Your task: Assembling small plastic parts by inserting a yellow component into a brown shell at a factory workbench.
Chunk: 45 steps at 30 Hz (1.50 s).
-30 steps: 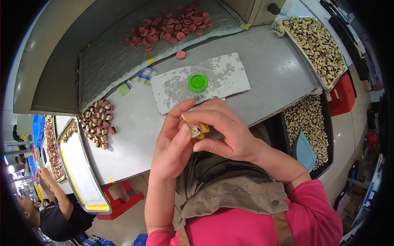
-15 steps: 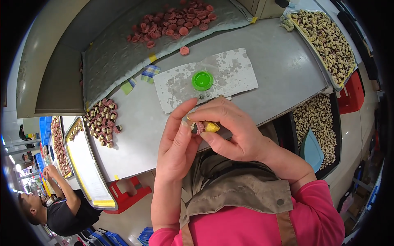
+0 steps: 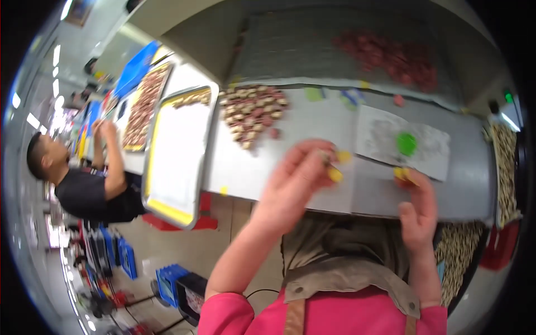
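My left hand (image 3: 298, 181) is raised over the near edge of the table, thumb and fingers pinched on a small cream-and-dark piece (image 3: 325, 158), mostly hidden and blurred. Yellow covers (image 3: 335, 175) show at its fingertips. To its left lies a pile of small cream, dark and pink pieces (image 3: 251, 111), with one loose piece (image 3: 274, 133) beside it. My right hand (image 3: 419, 209) is near the front of a white speckled board (image 3: 375, 131), thumb apart from the yellow-tipped fingers, nothing visible in it. A round green dish (image 3: 406, 143) sits on that board.
A yellow-edged metal tray (image 3: 176, 153) stands left of the pile; a person in black (image 3: 97, 190) works beyond it. Pink ruffled cups (image 3: 391, 58) lie on the grey mat (image 3: 285, 50) at the back. Filled trays (image 3: 505, 173) stand at far right.
My hands have come apart. The left has moved left toward the pile with the small piece, and the right has opened. The view has turned left.
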Each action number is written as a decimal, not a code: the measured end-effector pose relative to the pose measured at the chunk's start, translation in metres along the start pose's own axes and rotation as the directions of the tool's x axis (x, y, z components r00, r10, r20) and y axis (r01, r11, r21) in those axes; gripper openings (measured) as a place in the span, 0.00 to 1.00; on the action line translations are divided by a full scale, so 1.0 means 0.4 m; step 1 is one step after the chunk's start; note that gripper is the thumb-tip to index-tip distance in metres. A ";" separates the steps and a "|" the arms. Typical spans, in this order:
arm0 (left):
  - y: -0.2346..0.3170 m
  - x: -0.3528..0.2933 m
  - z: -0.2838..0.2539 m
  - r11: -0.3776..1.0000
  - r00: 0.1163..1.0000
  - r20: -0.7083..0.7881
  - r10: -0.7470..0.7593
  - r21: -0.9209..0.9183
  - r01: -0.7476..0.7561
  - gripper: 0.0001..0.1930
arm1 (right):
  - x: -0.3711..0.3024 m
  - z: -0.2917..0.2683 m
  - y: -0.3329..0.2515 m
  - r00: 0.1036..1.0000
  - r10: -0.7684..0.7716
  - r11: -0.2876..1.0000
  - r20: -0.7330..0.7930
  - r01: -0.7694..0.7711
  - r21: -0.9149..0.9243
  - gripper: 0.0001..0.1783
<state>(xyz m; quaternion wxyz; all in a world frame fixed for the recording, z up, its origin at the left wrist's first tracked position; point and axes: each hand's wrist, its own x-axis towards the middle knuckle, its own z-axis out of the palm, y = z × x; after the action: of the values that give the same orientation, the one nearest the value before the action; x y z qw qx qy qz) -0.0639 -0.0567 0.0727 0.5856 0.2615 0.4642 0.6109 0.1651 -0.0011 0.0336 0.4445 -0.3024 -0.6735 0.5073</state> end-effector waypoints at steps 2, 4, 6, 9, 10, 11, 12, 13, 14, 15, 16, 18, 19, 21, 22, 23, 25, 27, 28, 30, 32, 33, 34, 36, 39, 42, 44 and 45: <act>0.084 -0.017 -0.112 0.979 0.953 -0.241 0.185 0.135 -0.155 0.14 | -0.011 -0.001 -0.017 0.996 -0.043 0.997 0.080 0.048 -0.054 0.25; 0.160 -0.025 -0.260 0.943 0.868 -0.378 0.321 0.210 -0.257 0.16 | -0.021 0.013 -0.017 0.990 -0.059 0.994 0.129 0.071 -0.089 0.24; 0.248 -0.048 -0.456 0.843 0.778 -0.375 0.504 0.410 -0.349 0.16 | -0.014 0.029 -0.030 0.982 -0.081 0.988 0.173 0.102 -0.115 0.23; 0.321 0.009 -0.686 0.628 0.642 -0.396 0.656 0.758 -0.175 0.16 | -0.007 0.040 -0.042 0.977 -0.080 0.975 0.197 0.118 -0.188 0.21; 0.334 0.029 -0.733 0.522 0.588 -0.384 0.712 0.850 -0.076 0.16 | -0.006 0.045 -0.045 0.978 -0.062 0.977 0.197 0.100 -0.188 0.21; 0.346 0.046 -0.767 0.465 0.515 -0.404 0.756 0.885 0.011 0.16 | -0.006 0.050 -0.045 0.979 -0.044 0.979 0.198 0.082 -0.185 0.20; 0.362 0.053 -0.827 0.442 0.509 -0.405 0.759 0.895 0.053 0.16 | -0.008 0.054 -0.038 0.979 -0.041 0.979 0.199 0.079 -0.188 0.19; 0.367 0.068 -0.875 0.470 0.490 -0.453 0.745 0.877 0.097 0.14 | -0.002 0.065 -0.044 0.979 -0.042 0.979 0.199 0.079 -0.186 0.18; 0.366 0.089 -0.888 0.475 0.494 -0.452 0.743 0.875 0.088 0.14 | -0.006 0.071 -0.045 0.980 -0.042 0.977 0.195 0.081 -0.196 0.18; 0.366 0.105 -0.901 0.392 0.490 -0.432 0.757 0.901 0.187 0.13 | -0.009 0.079 -0.044 0.982 -0.037 0.975 0.184 0.076 -0.209 0.18; 0.367 0.113 -0.913 0.302 0.488 -0.410 0.771 0.909 0.286 0.13 | -0.009 0.087 -0.044 0.984 -0.032 0.973 0.176 0.071 -0.220 0.17; 0.367 0.134 -0.896 0.311 0.482 -0.400 0.779 0.915 0.257 0.12 | -0.002 0.108 -0.050 0.992 -0.031 0.969 0.126 0.060 -0.238 0.18; 0.371 0.145 -0.899 0.327 0.517 -0.400 0.757 0.916 0.232 0.12 | 0.001 0.117 -0.051 0.996 -0.029 0.968 0.079 0.048 -0.246 0.20; 0.374 0.151 -0.895 0.346 0.548 -0.401 0.735 0.915 0.206 0.11 | 0.006 0.105 -0.048 0.990 -0.043 0.962 0.132 0.077 -0.264 0.18; 0.372 0.148 -0.893 0.352 0.545 -0.403 0.735 0.914 0.201 0.11 | 0.007 0.100 -0.048 0.982 -0.052 0.956 0.183 0.102 -0.276 0.17; 0.372 0.146 -0.891 0.357 0.544 -0.404 0.735 0.913 0.196 0.10 | 0.009 0.103 -0.050 0.982 -0.054 0.955 0.183 0.104 -0.277 0.17; 0.363 0.139 -0.899 0.361 0.524 -0.384 0.761 0.920 0.150 0.10 | 0.011 0.110 -0.056 0.981 -0.043 0.966 0.189 0.090 -0.243 0.17; 0.374 0.137 -0.902 0.338 0.525 -0.334 0.783 0.937 0.091 0.09 | 0.005 0.124 -0.061 0.984 -0.041 0.966 0.175 0.084 -0.246 0.17; 0.379 0.145 -0.903 0.334 0.531 -0.324 0.783 0.939 0.081 0.09 | 0.002 0.128 -0.065 0.985 -0.036 0.965 0.167 0.077 -0.249 0.17; 0.384 0.166 -0.906 0.321 0.538 -0.277 0.796 0.947 0.012 0.09 | -0.002 0.127 -0.078 0.988 -0.035 0.966 0.153 0.073 -0.250 0.17; 0.351 0.208 -0.849 0.271 0.543 -0.243 0.804 0.962 0.029 0.11 | -0.005 0.076 -0.079 0.992 -0.026 0.960 0.126 0.060 -0.272 0.16; 0.334 0.231 -0.845 0.191 0.546 -0.177 0.819 0.981 0.032 0.12 | -0.004 0.045 -0.073 0.989 -0.041 0.951 0.139 0.081 -0.298 0.16; 0.318 0.255 -0.866 0.220 0.528 -0.181 0.830 0.975 -0.012 0.15 | -0.025 0.021 -0.085 0.992 -0.040 0.937 0.118 0.078 -0.339 0.16; 0.305 0.225 -0.983 0.282 0.644 -0.110 0.757 0.944 -0.171 0.17 | -0.010 -0.026 -0.065 0.992 -0.001 0.992 0.129 0.017 -0.122 0.18; 0.311 0.141 -0.897 0.567 0.721 -0.270 0.638 0.798 -0.203 0.21 | 0.082 -0.194 -0.065 0.996 0.085 0.995 0.039 -0.083 -0.049 0.14; 0.395 0.184 -0.984 0.230 0.462 -0.239 0.854 0.970 0.076 0.23 | 0.146 -0.429 -0.051 0.970 -0.054 0.940 -0.238 -0.031 -0.340 0.11; 0.342 0.260 -0.777 0.174 0.540 -0.183 0.821 0.982 0.068 0.23 | 0.153 -0.615 -0.033 0.905 -0.138 0.833 -0.402 -0.114 -0.542 0.11; 0.311 0.295 -0.654 0.182 0.579 -0.103 0.809 0.980 -0.079 0.22 | 0.157 -0.693 -0.034 0.847 -0.137 0.790 -0.514 -0.219 -0.572 0.12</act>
<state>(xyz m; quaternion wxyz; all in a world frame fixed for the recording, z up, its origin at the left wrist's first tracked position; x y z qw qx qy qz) -0.3696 0.0028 0.0418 -0.0860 0.4536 0.7701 0.4403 0.3904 0.1636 0.0897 0.4789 -0.5723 -0.6441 0.1682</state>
